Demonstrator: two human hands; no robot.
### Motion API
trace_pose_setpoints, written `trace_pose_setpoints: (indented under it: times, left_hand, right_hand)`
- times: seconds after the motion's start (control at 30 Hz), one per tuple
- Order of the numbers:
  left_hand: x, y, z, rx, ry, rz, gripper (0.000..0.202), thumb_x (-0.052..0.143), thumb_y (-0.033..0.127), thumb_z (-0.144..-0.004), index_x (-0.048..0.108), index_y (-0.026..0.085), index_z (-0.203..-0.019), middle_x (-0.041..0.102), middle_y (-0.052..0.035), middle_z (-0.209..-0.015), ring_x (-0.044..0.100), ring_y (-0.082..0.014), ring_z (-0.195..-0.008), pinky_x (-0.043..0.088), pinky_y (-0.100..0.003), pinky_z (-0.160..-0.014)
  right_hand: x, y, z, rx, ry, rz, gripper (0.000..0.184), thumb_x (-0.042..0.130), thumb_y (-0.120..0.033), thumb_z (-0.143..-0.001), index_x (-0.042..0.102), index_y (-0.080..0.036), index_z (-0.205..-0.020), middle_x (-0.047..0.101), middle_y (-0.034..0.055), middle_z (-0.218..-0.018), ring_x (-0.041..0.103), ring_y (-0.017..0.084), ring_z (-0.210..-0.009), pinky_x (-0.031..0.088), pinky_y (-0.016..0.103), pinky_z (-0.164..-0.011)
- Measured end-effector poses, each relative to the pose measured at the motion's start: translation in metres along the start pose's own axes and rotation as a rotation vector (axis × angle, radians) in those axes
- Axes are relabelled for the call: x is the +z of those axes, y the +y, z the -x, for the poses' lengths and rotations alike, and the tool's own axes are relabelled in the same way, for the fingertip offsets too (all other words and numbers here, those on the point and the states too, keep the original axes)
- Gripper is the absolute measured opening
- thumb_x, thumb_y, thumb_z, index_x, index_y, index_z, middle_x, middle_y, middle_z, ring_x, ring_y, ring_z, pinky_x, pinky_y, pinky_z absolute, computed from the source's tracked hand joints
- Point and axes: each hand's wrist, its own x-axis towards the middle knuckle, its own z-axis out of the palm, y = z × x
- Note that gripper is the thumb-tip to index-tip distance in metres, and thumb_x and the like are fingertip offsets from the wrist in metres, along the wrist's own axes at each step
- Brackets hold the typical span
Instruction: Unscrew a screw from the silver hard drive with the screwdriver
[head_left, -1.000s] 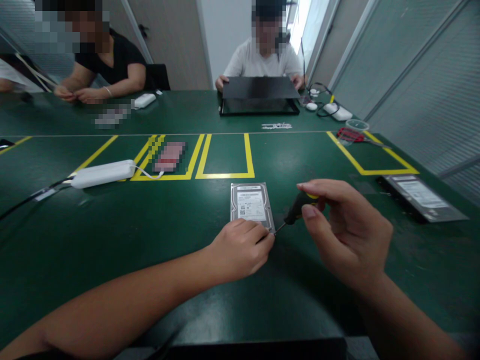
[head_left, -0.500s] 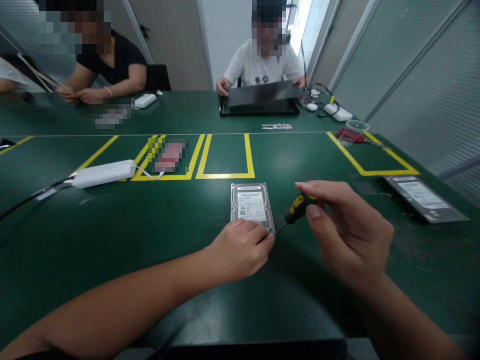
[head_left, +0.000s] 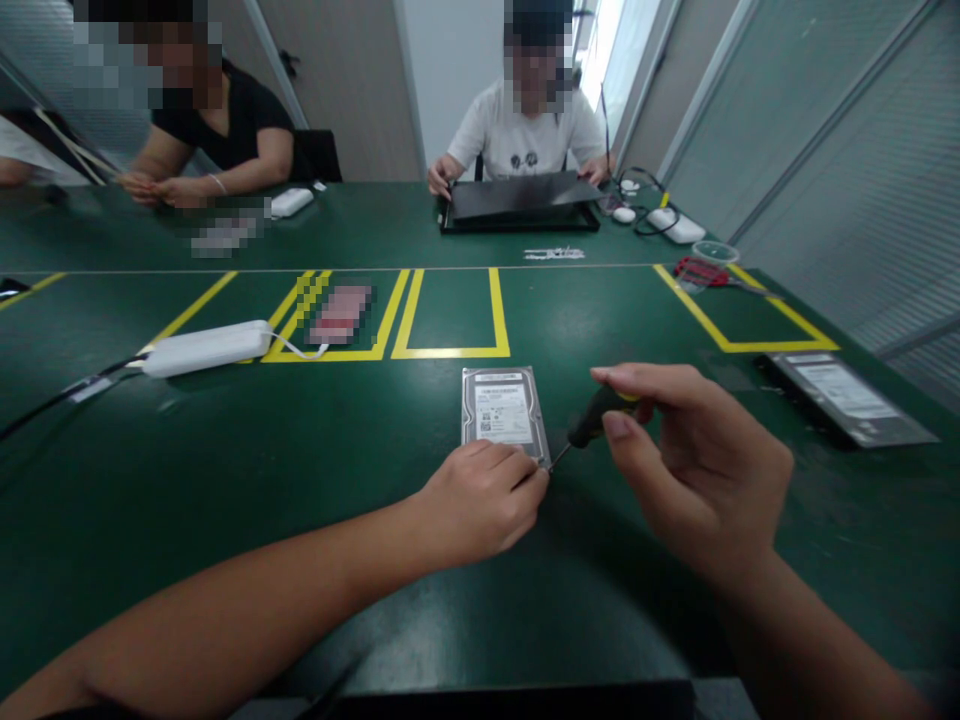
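A silver hard drive (head_left: 502, 405) with a white label lies flat on the green table in front of me. My left hand (head_left: 487, 498) is closed over its near edge, covering that end; the fingertips are hidden. In my right hand (head_left: 697, 460) is a small black and yellow screwdriver (head_left: 589, 418), its handle between thumb and fingers. The screwdriver slants down to the left, and its tip meets the drive's near right corner, close to my left fingers. Whether the tip sits in a screw is too small to tell.
Another hard drive (head_left: 847, 395) lies at the right. Yellow tape (head_left: 450, 352) marks areas on the table (head_left: 300, 440). A white power strip (head_left: 206, 348) with a cable is at left. Red-handled scissors (head_left: 701, 271) lie far right. Across sit two people; one holds a black panel (head_left: 517, 197).
The screwdriver handle has turned, showing less yellow, and my right thumb and fingers have shifted slightly. My left hand and the drive stay put. The person opposite has lowered the black panel.
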Motion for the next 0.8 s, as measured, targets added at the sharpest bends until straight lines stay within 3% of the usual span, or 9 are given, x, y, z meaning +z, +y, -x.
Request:
trace_pose_setpoints:
  times: [0.17, 0.33, 0.6, 0.8]
  left_hand:
    - [-0.0016, -0.0001, -0.0008, 0.0, 0.009, -0.003, 0.019, 0.053, 0.023, -0.092, 0.068, 0.015, -0.101, 0.069, -0.0059, -0.086, 0.068, -0.0205, -0.08, 0.056, -0.035, -0.069]
    - [-0.002, 0.0, -0.0014, 0.0, -0.01, -0.008, 0.019, 0.054, 0.024, -0.091, 0.068, 0.015, -0.101, 0.069, -0.0055, -0.085, 0.067, -0.0205, -0.078, 0.056, -0.035, -0.069]
    - [-0.0017, -0.0003, -0.001, 0.004, -0.004, 0.004, 0.019, 0.054, 0.024, -0.091, 0.068, 0.015, -0.101, 0.069, -0.006, -0.086, 0.068, -0.0205, -0.081, 0.056, -0.035, -0.071]
    - [-0.0016, -0.0005, -0.0016, 0.003, -0.029, 0.01, 0.019, 0.054, 0.024, -0.09, 0.068, 0.015, -0.101, 0.068, -0.0057, -0.085, 0.067, -0.0212, -0.08, 0.056, -0.035, -0.07]
  right_hand:
    - [0.002, -0.0002, -0.0004, -0.002, 0.01, -0.011, 0.039, 0.066, -0.01, -0.081, 0.064, -0.024, -0.118, 0.064, 0.0062, -0.117, 0.06, 0.023, -0.107, 0.048, 0.036, -0.077]
    - [0.0052, 0.0008, -0.0014, -0.029, 0.065, -0.004, 0.033, 0.073, -0.013, -0.079, 0.065, -0.024, -0.109, 0.062, 0.0042, -0.104, 0.06, 0.02, -0.097, 0.05, 0.036, -0.076]
    - [0.0004, 0.0006, 0.0001, -0.005, 0.009, -0.006, 0.038, 0.067, -0.01, -0.08, 0.065, -0.024, -0.115, 0.065, 0.0053, -0.11, 0.061, 0.022, -0.1, 0.048, 0.038, -0.075]
    - [-0.0025, -0.0052, -0.0038, -0.074, -0.022, -0.034, 0.041, 0.055, -0.005, -0.086, 0.067, -0.023, -0.122, 0.066, 0.0062, -0.117, 0.062, 0.023, -0.109, 0.049, 0.042, -0.09]
